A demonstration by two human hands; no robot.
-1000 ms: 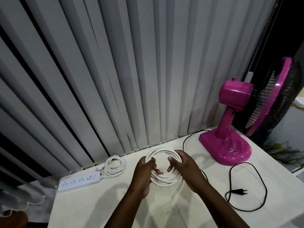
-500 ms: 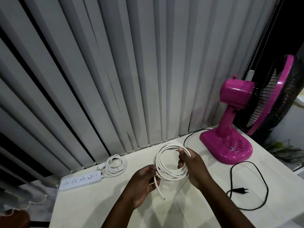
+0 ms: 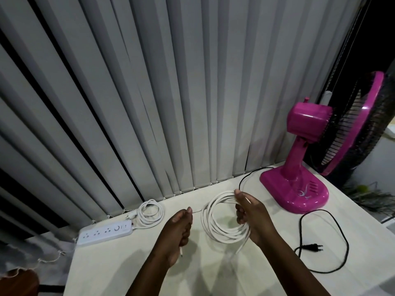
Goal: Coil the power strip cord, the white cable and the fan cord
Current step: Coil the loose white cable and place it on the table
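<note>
The white cable [image 3: 222, 218] hangs as a round coil of several loops above the table [image 3: 213, 274], held up between the two hands; the right hand [image 3: 253, 218] grips the coil's right side, fingers curled through the loops and thumb on top at the upper edge; the left hand [image 3: 178, 229] is closed round the cable's free end, a strand running from its thumb across to the coil and the bare tip poking out below the palm. To the left the power strip [image 3: 105, 232] lies flat near the blinds [image 3: 149, 92], its cord [image 3: 150, 213] already wound into a small coil just behind it, plug resting beside the coil. To the right stands the pink fan [image 3: 299, 167] — a pale swirl logo marks its base, but no lettering is readable; the fan cord [image 3: 333, 238], black, lies loose on the table in a wide open loop, its plug [image 3: 312, 247] inside the loop — a second stretch curves out behind the base toward the blinds.
</note>
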